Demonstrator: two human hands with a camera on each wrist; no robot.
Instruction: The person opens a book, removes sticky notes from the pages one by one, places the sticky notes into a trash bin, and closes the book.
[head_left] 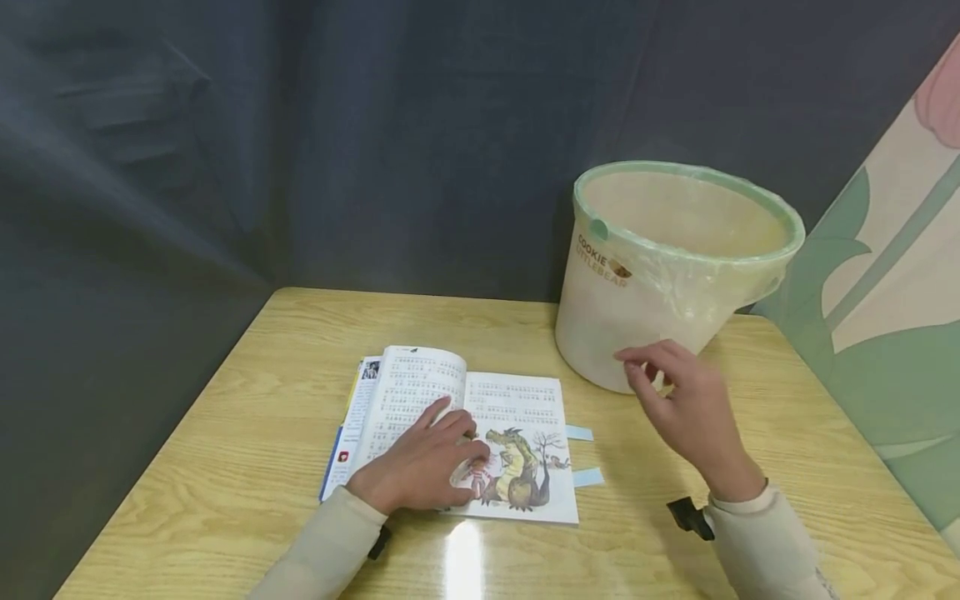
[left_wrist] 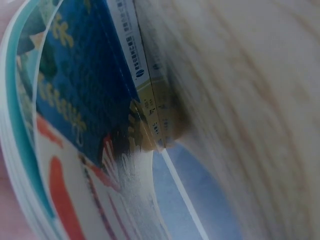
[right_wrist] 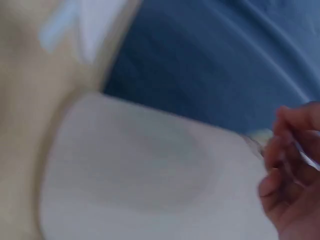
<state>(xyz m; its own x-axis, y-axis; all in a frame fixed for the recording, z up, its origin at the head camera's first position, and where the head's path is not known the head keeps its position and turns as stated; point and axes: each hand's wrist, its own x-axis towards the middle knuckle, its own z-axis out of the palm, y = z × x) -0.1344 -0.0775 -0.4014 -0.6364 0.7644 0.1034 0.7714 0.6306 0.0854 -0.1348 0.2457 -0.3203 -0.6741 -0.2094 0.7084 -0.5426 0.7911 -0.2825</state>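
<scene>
An open book (head_left: 420,379) lies on the table, its left pages bulging upward. Its right page has printed text above a picture of a green dragon. My left hand (head_left: 423,467) rests across the middle of the book, fingers spread and bent over the pages. Two pale blue tabs, an upper tab (head_left: 580,432) and a lower tab (head_left: 588,477), stick out from the right edge. My right hand (head_left: 686,400) hovers in front of the bin (head_left: 615,317), fingers loosely bent, thumb near the index finger; nothing shows between them. In the right wrist view these fingers (right_wrist: 272,185) are blurred.
The white bin has a green rim and a clear plastic liner, and stands at the table's back right. A dark curtain (head_left: 450,150) hangs behind the wooden table (head_left: 247,417). At the right is a panel with a leaf pattern (head_left: 892,333).
</scene>
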